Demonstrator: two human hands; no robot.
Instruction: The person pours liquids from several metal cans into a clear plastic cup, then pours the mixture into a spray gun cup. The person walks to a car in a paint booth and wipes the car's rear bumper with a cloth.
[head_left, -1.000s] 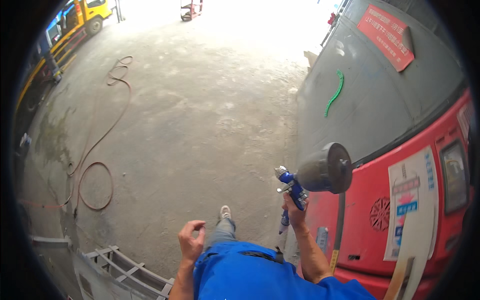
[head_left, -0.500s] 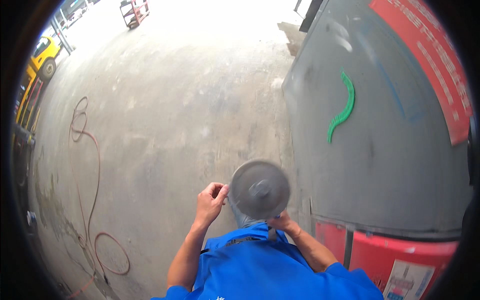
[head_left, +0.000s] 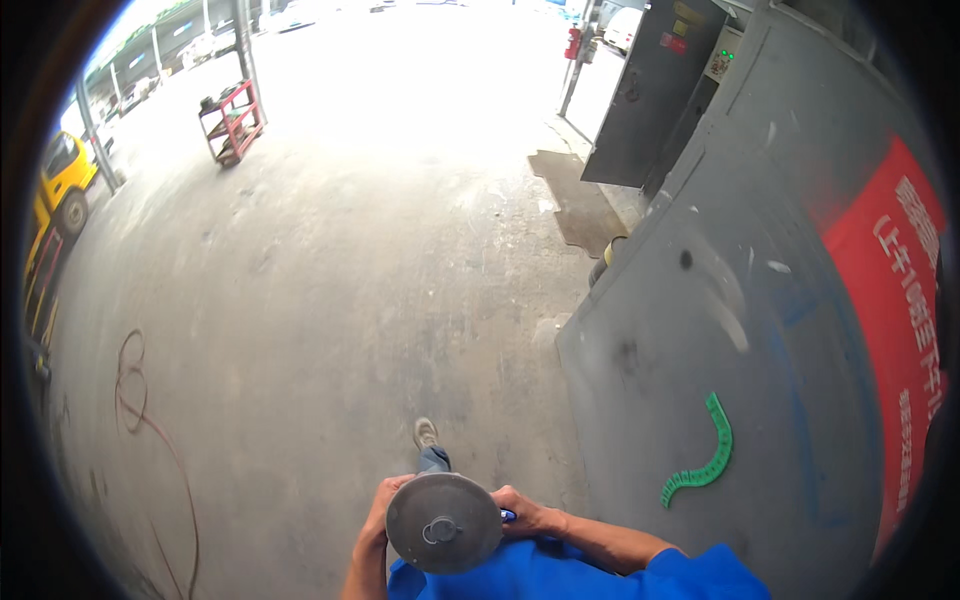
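Observation:
A round dark grey disc (head_left: 425, 505) with a raised knob in its middle is in front of my body, knob side up. My left hand (head_left: 380, 507) is closed at the disc's left edge, its fingertips partly hidden behind the rim. Against the right edge, my right hand (head_left: 522, 512) has its fingers curled around a small blue piece (head_left: 508, 516), of which only a bit shows. The disc hides what lies under it and how the blue piece joins it, if it does.
A grey metal wall (head_left: 650, 380) with a curved green strip (head_left: 715, 465) and red banner (head_left: 890, 260) runs along the right. An open dark door (head_left: 650, 90) stands ahead. A hose (head_left: 165, 430) lies on the left floor; a red cart (head_left: 232, 125) and yellow vehicle (head_left: 68, 170) stand farther off.
The view has tilted up, bringing in the door and whole cart. The disc now sits lower and more to the left in view, with my left hand closer against its edge.

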